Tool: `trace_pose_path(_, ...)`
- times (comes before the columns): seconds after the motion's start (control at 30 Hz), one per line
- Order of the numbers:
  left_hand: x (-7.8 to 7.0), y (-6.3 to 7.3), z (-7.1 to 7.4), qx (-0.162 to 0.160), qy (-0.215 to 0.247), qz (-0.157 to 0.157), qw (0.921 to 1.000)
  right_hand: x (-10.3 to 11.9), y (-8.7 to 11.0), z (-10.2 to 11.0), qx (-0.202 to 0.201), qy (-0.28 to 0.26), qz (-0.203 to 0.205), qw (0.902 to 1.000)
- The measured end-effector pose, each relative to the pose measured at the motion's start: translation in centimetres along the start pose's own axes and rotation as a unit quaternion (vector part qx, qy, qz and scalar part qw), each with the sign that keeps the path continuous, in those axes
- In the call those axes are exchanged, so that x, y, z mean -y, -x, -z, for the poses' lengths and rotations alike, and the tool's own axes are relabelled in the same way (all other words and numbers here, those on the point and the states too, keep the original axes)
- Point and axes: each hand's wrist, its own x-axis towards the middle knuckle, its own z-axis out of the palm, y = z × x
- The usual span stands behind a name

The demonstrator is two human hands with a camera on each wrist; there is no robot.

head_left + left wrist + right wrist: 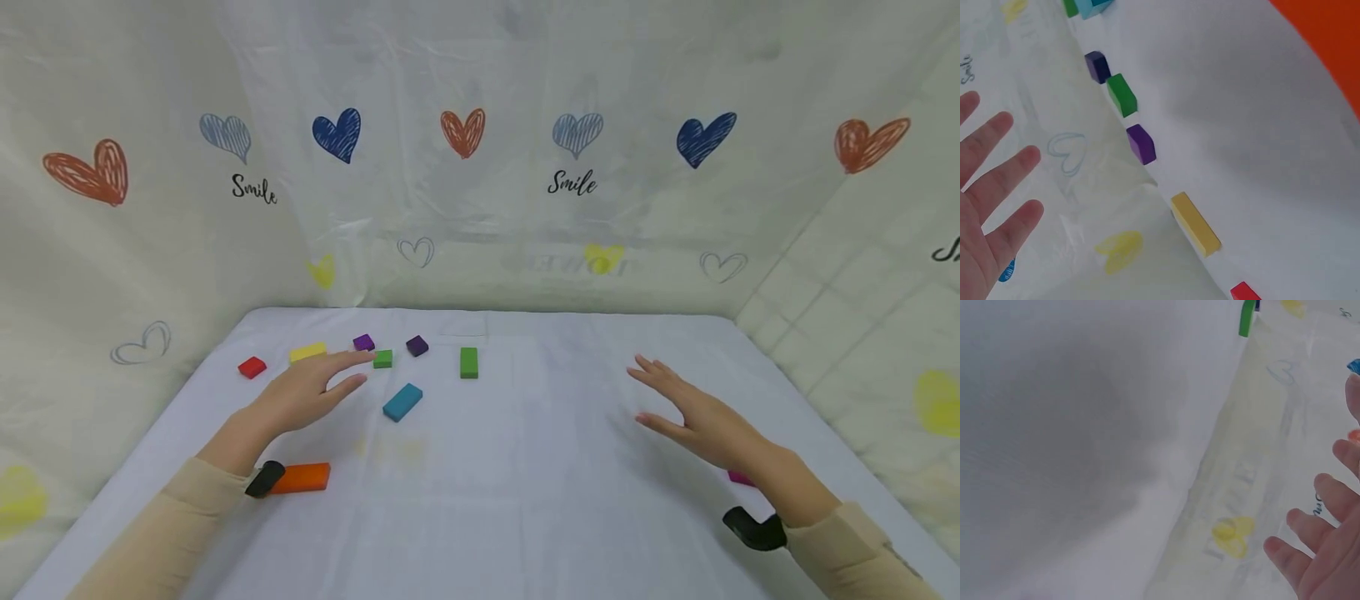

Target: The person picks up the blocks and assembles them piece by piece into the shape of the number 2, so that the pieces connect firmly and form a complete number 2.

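My left hand (303,392) hovers over the left part of the table with its fingers extended and nothing in it. In the head view its fingertips overlap a small green block (383,359), and the hand partly covers a yellow block (307,352). Beneath the left wrist lies an orange block (302,478). A blue block (402,402) rests to the right of that hand. Over the right side my right hand (701,421) is held up, fingers spread and holding nothing. A magenta block (740,477) shows partly behind the right wrist.
A red block (252,367) lies near the table's left edge. Two purple blocks, one lighter (363,342) and one darker (417,346), sit toward the back beside a longer green block (468,363). Behind the white-covered table (540,517) hangs a sheet (510,208) printed with hearts.
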Motion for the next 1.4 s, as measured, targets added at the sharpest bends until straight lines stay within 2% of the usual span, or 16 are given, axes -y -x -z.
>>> trace_pose_path(0.2, 0.6, 1.6, 0.6, 0.016, 0.004, 0.013, 0.9998, -0.1, 1.0, 0.0, -0.009, 0.038, 0.013, 0.9991)
trace_pose_path(0.43, 1.2, 3.0, 1.1, 0.026, 0.009, 0.006, 0.9996, -0.2, 2.0, 0.3, 0.004, 0.049, 0.006, 0.9988)
trace_pose_path(0.6, 1.6, 3.9, 1.5, 0.041, 0.022, 0.010, 0.9989, -0.8, 2.7, -0.1, -0.020, 0.075, 0.043, 0.9961)
trace_pose_path(0.83, 1.8, 4.7, 1.5, 0.079, 0.041, 0.029, 0.9956, -2.0, 4.0, -0.3, -0.054, 0.065, 0.089, 0.9924)
trace_pose_path(1.03, 1.9, 4.9, 1.4, 0.112, 0.057, 0.047, 0.9910, -3.0, 4.9, 0.0, -0.045, 0.072, 0.066, 0.9942)
trace_pose_path(1.2, 2.0, 5.1, 1.1, 0.147, 0.077, 0.068, 0.9837, -3.9, 5.4, 0.5, -0.027, 0.041, 0.040, 0.9980)
trace_pose_path(1.4, 2.3, 5.6, 0.5, 0.168, 0.101, 0.086, 0.9768, -5.1, 5.8, 0.7, -0.038, 0.022, 0.063, 0.9970)
